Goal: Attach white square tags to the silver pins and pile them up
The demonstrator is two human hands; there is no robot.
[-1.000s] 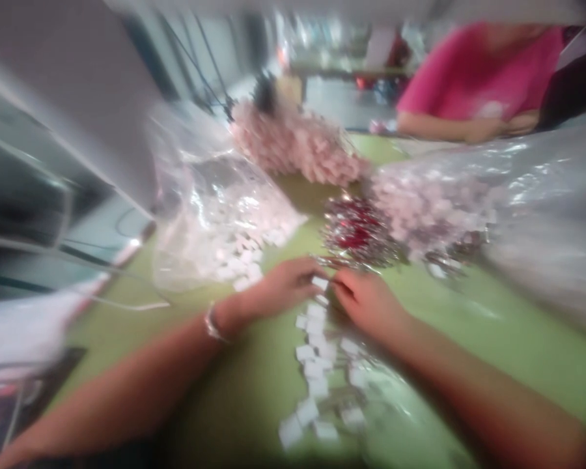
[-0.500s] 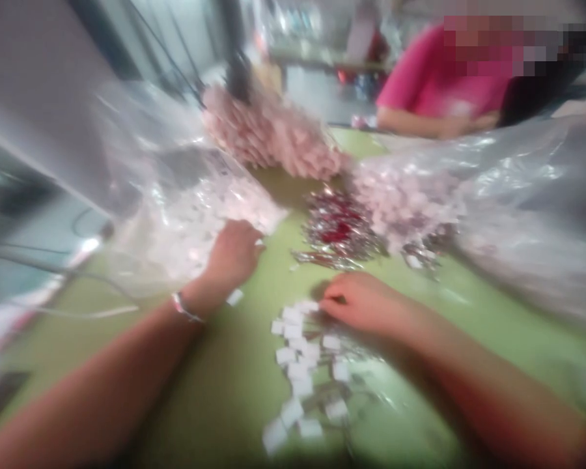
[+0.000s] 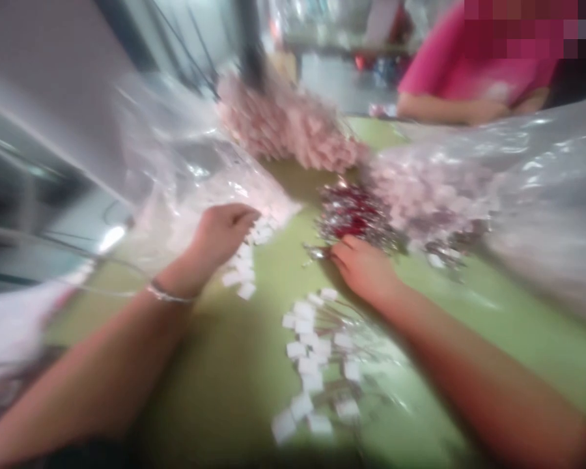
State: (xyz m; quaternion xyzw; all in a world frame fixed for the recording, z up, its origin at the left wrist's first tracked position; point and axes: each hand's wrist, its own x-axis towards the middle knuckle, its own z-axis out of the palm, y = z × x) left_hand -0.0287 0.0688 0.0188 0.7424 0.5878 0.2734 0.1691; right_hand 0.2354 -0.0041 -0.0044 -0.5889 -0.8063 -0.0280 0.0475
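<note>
Right hand: is being shifted from wired white blocks to the red-silver bundle; fingers' closure cannot be told.
Left hand: is being held at loose white blocks, left of the bundle; fingers' closure unclear.

Glossy plastic bags; shiny, metallic-looking bundle

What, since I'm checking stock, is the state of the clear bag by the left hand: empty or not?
Not empty: pale contents show through the bag. Blur hides how full.

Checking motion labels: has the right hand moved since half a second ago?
Yes: the right hand moved forward, nearer the red-and-silver bundle.
</note>
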